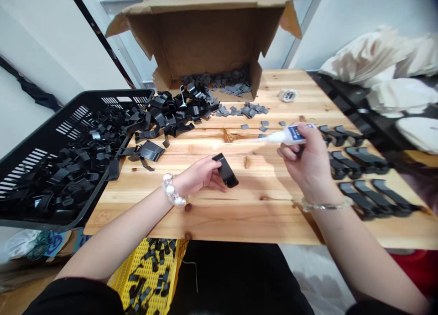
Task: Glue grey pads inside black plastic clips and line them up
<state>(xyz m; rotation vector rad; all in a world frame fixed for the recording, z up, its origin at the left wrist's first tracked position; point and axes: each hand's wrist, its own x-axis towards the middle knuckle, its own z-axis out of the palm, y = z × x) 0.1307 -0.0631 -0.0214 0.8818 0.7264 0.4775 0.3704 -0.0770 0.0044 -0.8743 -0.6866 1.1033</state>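
Pine table (260,219): an open cardboard box (205,46) at the far edge; a black basket (73,128) of black plastic pieces (61,178) at the left edge, cut off by the frame.
Yellow crate (118,278): below the near edge, partly hidden.
Left hand (200,173): fingers curled around a black clip (225,170), partly covering it.
Right hand (304,162): pinching a white glue bottle (290,135), its label partly hidden.
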